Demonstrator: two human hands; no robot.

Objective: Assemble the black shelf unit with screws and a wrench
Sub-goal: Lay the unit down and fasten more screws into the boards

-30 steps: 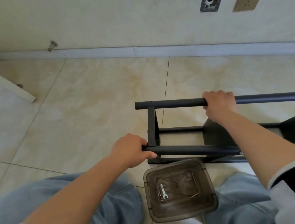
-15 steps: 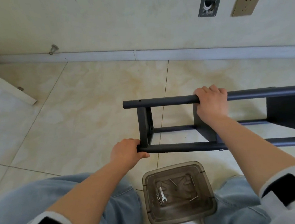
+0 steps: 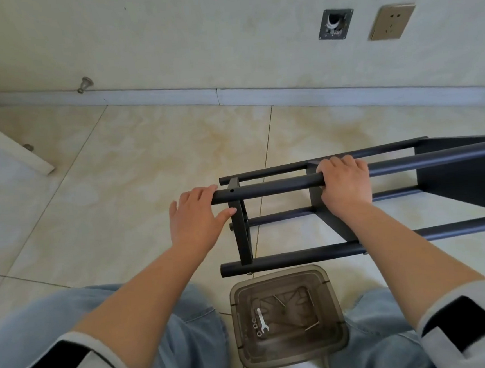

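Right hand (image 3: 344,185) wraps the black shelf unit's (image 3: 276,185) top tube; left hand (image 3: 194,217) rests open at its end

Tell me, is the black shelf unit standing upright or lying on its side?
On its side: the black shelf unit has its long tubes running level above the floor.

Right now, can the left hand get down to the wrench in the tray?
Probably yes: the left hand is open, and the wrench lies uncovered in the open tray below the shelf frame.
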